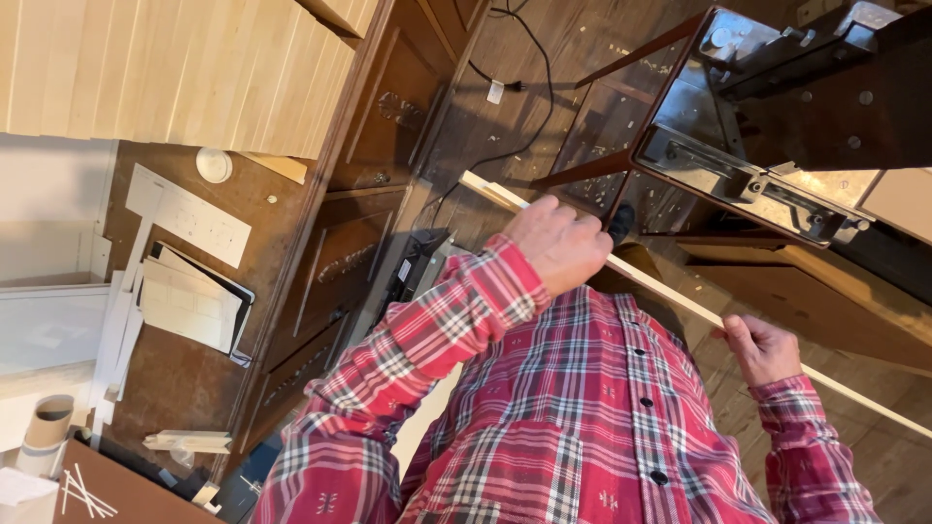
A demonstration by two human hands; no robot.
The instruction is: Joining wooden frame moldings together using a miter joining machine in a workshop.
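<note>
A long thin pale wooden strip (pixel 680 303) runs slantwise across the view, from the dark floor at the upper middle to the right edge. My left hand (pixel 558 243) is closed in a fist around it near its upper end, next to a small dark object (pixel 621 221) that I cannot make out. Lower down the strip, my right hand (pixel 762 347) pinches it between thumb and fingers. Both sleeves and the shirt front (pixel 582 427) are red plaid.
A dark metal machine on a brown frame (pixel 777 116) stands just beyond the strip at the upper right. A black cable (pixel 529 78) lies on the wooden floor. At left, a brown drawer cabinet (pixel 340 252) carries white papers (pixel 189 296) and a cardboard tube (pixel 49 427).
</note>
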